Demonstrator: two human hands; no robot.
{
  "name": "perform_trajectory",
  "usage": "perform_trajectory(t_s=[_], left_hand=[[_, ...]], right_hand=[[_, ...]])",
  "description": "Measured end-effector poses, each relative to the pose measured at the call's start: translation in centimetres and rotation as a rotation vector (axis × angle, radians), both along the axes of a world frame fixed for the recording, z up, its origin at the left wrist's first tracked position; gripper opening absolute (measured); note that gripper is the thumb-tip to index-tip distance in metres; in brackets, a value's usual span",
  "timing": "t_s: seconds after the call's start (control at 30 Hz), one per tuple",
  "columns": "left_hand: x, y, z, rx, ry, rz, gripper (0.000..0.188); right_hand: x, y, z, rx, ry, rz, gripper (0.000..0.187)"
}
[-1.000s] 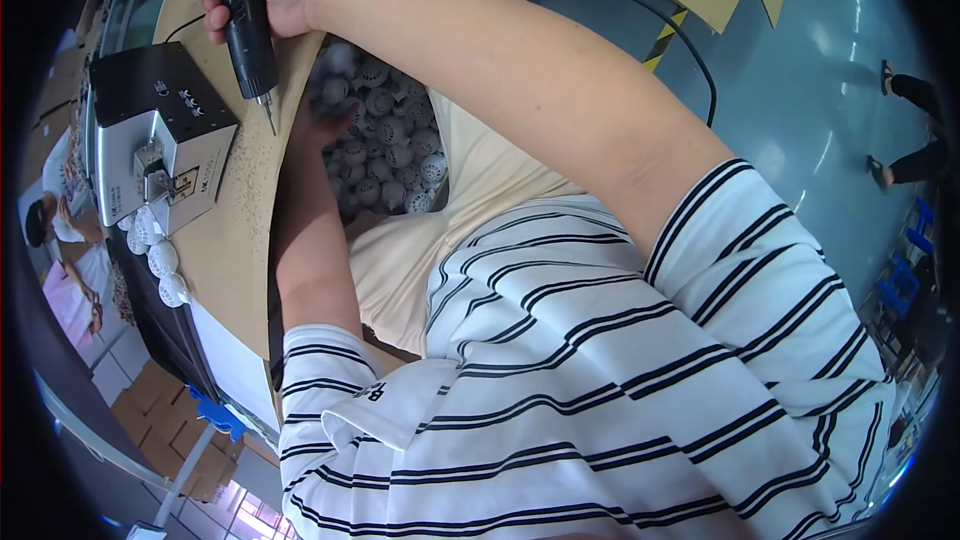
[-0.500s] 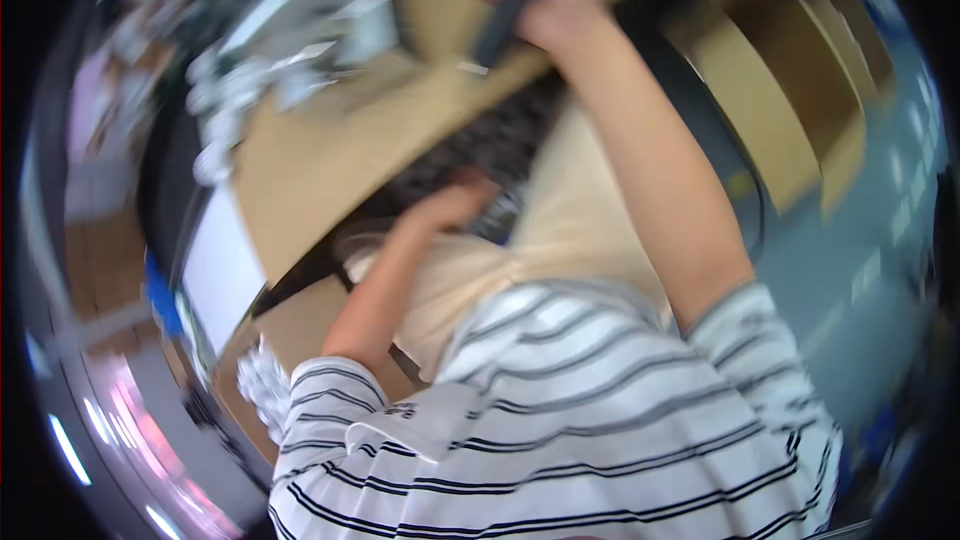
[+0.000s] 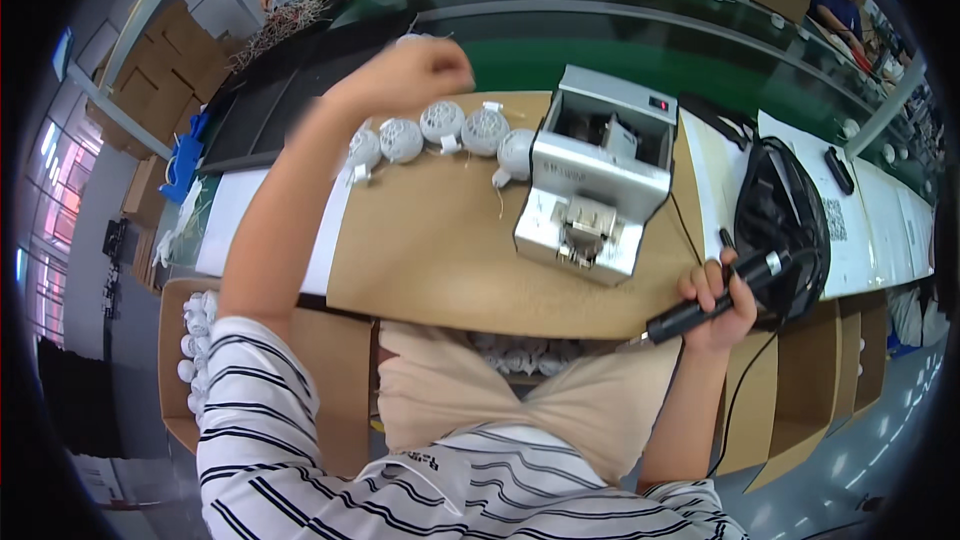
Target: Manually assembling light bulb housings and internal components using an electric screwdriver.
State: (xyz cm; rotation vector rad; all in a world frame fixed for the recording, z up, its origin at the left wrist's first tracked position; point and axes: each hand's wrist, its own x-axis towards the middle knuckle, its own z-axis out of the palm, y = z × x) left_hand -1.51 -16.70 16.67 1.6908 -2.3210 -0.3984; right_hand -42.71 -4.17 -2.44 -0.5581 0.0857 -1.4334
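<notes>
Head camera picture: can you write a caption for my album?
The right hand holds a black screwdriver, while the left hand is near a row of white balls beside a silver machine.

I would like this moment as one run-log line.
left hand: near white balls, grip unclear | right hand: holding black screwdriver | silver machine: on brown board

1. At far left, the left hand, fingers curled, is near a row of white perforated balls.
2. At near right, the right hand grips a black screwdriver, tip pointing left.
3. Between them, a silver machine stands on a brown board.
</notes>
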Motion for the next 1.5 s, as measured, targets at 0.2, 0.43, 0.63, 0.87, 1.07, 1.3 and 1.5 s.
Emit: perform_trajectory(t_s=[0.2,0.43,0.63,0.87,1.07,1.3,1.5], left_hand=[[11.3,-16.3,-11.9,-0.401,-0.585,0.526,0.036],[10.1,-20.6,-15.9,-0.393,-0.748,0.607,0.035],[9.2,-19.3,-12.4,-0.425,-0.725,0.569,0.037],[5.3,-4.4,-4.3,-0.709,-0.152,0.115,0.056],[2.2,9.4,-8.9,-0.659,-0.344,-0.386,0.059],[4.8,8.3,-10.3,-0.752,-0.036,-0.217,0.066],[3.5,14.4,-8.3,0.010,1.227,0.054,0.080]], right_hand=[[0.6,-0.1,0.0,-0.052,-0.055,-0.019,0.029],[0.5,-0.5,0.0,-0.043,-0.087,-0.036,0.030],[0.8,-1.0,-0.1,-0.089,-0.095,-0.012,0.031],[0.4,-0.4,0.1,-0.092,-0.049,-0.001,0.031],[0.7,-0.2,0.1,-0.067,-0.073,0.017,0.030],[0.8,-0.2,0.2,-0.026,-0.040,0.003,0.026],[0.4,0.2,0.0,-0.023,-0.010,-0.084,0.026]])
